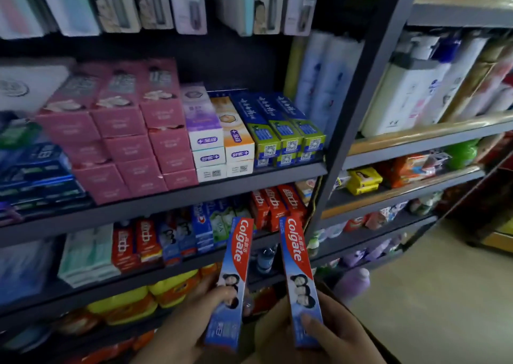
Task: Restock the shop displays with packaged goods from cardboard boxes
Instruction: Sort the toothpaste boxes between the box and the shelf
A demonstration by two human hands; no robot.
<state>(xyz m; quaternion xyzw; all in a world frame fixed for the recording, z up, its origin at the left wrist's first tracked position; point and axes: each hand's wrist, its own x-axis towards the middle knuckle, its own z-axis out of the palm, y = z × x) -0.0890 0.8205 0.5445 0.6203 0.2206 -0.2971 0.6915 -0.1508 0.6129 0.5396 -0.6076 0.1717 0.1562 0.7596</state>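
Left hand grips one toothpaste box; right hand grips a second box. Both are raised before the shelf, not yet placed. Shelves above the hands look largely stocked.

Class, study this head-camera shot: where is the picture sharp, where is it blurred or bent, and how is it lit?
Head view: sharpest on the two Colgate boxes, one in the left hand, one in the right hand; pink boxes soft; far-left edge smeared; wide-angle lens bends the shelf upright; light dim, floor brighter.
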